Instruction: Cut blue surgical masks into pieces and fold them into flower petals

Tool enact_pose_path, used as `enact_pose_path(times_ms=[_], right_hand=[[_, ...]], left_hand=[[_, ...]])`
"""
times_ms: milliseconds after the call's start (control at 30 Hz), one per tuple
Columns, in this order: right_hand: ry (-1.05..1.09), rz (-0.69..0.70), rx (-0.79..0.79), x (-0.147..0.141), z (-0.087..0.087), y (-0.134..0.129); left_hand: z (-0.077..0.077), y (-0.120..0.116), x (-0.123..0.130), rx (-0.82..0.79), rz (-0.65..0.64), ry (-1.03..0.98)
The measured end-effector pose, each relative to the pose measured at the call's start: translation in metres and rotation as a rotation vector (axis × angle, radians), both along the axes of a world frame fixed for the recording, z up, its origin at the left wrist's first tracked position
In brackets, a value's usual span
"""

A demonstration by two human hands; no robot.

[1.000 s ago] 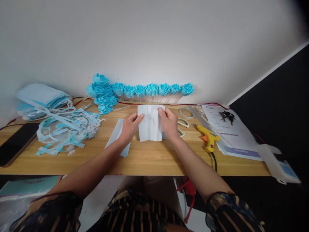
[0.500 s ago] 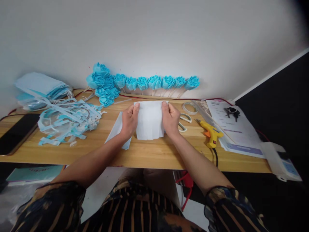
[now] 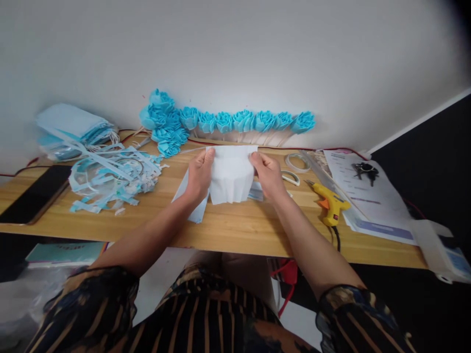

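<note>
Between my two hands stretches a pleated face mask (image 3: 232,172), its white side toward me and no ear loops visible on it. My left hand (image 3: 200,174) pinches its left edge near the top corner, thumb on top. The upper right edge is gripped by my right hand (image 3: 268,172) in the same way. Beneath my left hand lies a pale blue folded strip (image 3: 198,210) on the wood. A small pale blue piece (image 3: 256,191) shows beside my right hand. Scissors (image 3: 291,177) lie just past that hand, partly hidden by it.
Blue flowers (image 3: 243,120) on sticks lean along the wall. Left on the table (image 3: 235,238) are stacked masks (image 3: 73,122), cut scraps (image 3: 114,176) and a phone (image 3: 37,193). On the right lie a tape roll (image 3: 298,163), a yellow glue gun (image 3: 329,203), papers (image 3: 364,191) and keys (image 3: 366,171).
The mask's lower part has drawn in and bunched, while its top edge looks spread wider. My right hand has shifted slightly away from my left. The whole view has moved a little.
</note>
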State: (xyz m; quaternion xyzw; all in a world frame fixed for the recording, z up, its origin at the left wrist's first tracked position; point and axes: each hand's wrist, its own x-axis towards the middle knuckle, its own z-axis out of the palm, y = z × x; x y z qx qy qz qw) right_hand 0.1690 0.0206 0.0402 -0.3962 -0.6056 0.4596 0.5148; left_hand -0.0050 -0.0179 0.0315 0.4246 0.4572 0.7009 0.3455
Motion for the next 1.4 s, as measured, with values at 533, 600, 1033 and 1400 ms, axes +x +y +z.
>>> enact_pose_path(times_ms=[533,600,1033,1400], right_hand=[[-0.063,-0.294,0.181,-0.002,-0.006,0.000],[-0.063,-0.333,0.211,0.000,-0.003,-0.001],[-0.165,-0.389,0.336,0.012,0.014,-0.001],[-0.079,-0.281,0.290,0.002,0.002,-0.002]], left_hand=[[0.001,-0.001,0.007,-0.153,-0.517,-0.220],[0.002,-0.006,0.008,-0.164,-0.560,-0.206],[0.001,0.000,-0.002,-0.092,-0.498,-0.036],[-0.004,-0.003,0.004,-0.108,-0.257,-0.027]])
